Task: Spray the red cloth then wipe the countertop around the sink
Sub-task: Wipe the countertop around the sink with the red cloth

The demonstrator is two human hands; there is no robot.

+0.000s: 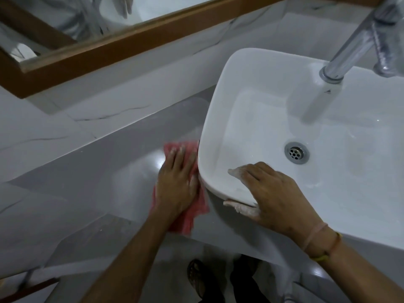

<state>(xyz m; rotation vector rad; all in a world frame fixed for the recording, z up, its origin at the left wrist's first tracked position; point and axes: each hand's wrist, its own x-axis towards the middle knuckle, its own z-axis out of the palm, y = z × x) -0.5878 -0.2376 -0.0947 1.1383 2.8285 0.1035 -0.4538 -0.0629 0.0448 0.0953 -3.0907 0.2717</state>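
Note:
The red cloth (192, 217) lies flat on the grey countertop (98, 171), right against the left side of the white sink (218, 119). My left hand (177, 182) presses down on the cloth with fingers spread and pointing away from me. My right hand (271, 193) grips the sink's near-left corner, fingers over the rim and thumb under it. No spray bottle is in view.
A chrome tap (354, 44) reaches over the basin from the upper right, above the drain (296, 152). A wood-framed mirror (109, 49) hangs on the marble wall behind the counter. Below the counter edge I see the floor and my sandalled foot (196, 278).

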